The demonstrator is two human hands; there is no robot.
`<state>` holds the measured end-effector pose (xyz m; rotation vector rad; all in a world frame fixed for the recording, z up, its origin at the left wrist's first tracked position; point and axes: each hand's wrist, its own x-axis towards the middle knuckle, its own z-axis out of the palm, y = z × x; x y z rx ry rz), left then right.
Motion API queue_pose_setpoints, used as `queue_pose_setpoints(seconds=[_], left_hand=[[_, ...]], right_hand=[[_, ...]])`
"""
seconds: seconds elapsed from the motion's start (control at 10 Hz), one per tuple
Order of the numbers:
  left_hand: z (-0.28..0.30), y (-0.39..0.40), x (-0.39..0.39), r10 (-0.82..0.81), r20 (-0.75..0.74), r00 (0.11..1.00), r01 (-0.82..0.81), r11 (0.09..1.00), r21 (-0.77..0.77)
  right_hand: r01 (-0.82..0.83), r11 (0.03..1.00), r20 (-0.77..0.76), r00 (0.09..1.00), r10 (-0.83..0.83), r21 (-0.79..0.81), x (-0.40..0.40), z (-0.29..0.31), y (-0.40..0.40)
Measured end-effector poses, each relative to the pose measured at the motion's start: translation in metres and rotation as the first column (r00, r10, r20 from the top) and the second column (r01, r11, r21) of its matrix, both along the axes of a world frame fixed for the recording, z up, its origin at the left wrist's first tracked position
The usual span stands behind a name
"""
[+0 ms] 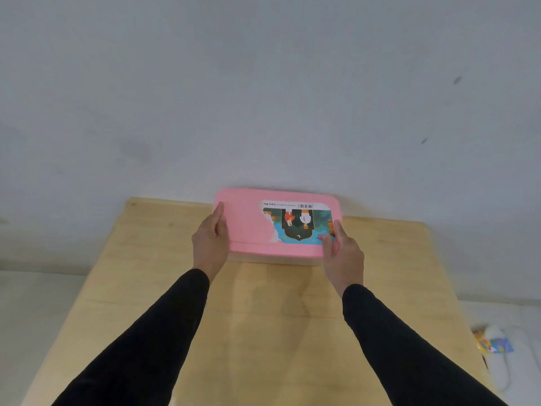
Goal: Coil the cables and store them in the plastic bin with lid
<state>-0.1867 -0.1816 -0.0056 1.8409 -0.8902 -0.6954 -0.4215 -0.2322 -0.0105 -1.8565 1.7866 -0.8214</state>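
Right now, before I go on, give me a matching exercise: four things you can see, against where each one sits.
Things:
1. left hand
2. right hand
3. sticker
4. pink lid

Places:
A. on top of the bin, at the table's far edge
B. at the lid's left end
C. at the lid's near right corner
D. on the lid's right half, upside down to the camera

Pairs: 1-B, 2-C, 3-D, 4-A
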Motion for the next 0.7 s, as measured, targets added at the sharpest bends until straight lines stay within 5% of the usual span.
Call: queue_pose_setpoints(seconds=[0.5,0.6,0.7], left_hand=[[0.001,-0.009,0.012,-0.098,0.024,0.995,0.098,0.995,0.026],[0.005,-0.001,0.019,-0.06,0.091,0.994,0.06,0.998,0.006],[0.004,0.046,0.014,-0.003,0.141,0.99,0.008,1.0,-0.031]], right_hand=[[-0.001,0.99,-0.038,0.999,0.006,0.144,0.009,-0.007,-0.014],[0.054,0.994,-0.025,0.998,-0.052,0.09,0.011,0.01,0.0],[0.007,0.989,-0.006,1.0,-0.008,-0.15,0.009,0.026,0.056]])
